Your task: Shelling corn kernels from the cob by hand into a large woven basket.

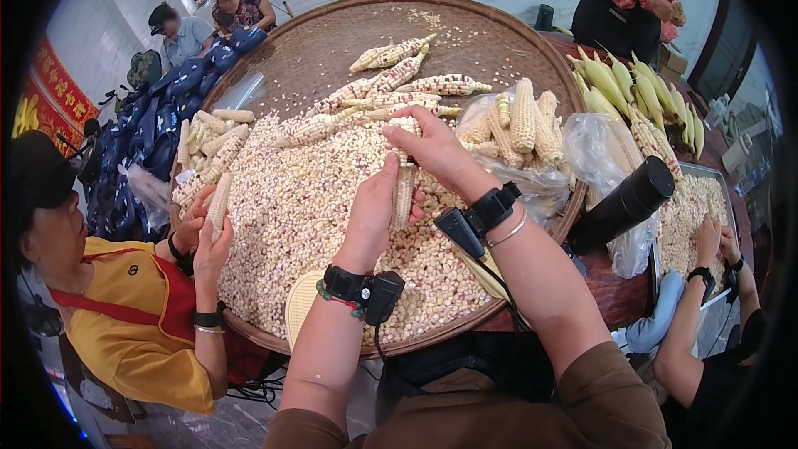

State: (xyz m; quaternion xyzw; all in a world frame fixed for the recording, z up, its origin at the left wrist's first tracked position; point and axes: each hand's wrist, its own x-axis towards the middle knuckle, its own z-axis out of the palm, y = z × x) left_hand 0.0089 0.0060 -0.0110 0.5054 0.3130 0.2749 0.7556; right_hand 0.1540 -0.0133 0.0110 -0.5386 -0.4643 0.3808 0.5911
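Observation:
An ear of corn (402,198) stands nearly upright between my hands, over a wide round woven tray (291,37). Its lower part is bare cob, while pale kernels still cover the upper part. My left hand (378,204) is closed around the lower part, fingers wrapped behind it. With its thumb and fingers, my right hand (436,150) grips the upper part. Loose cream and dark red kernels (283,199) lie heaped beneath both hands. Just beyond them, several unshelled speckled ears (395,79) rest on the tray.
Bare cobs (524,120) lie on a plastic bag at right, near a black bottle (623,204). Husked green ears (636,87) are piled farther right. At left, a co-worker's hands hold a cob (219,199); another's hands (715,241) work over a kernel-filled metal tray (727,191).

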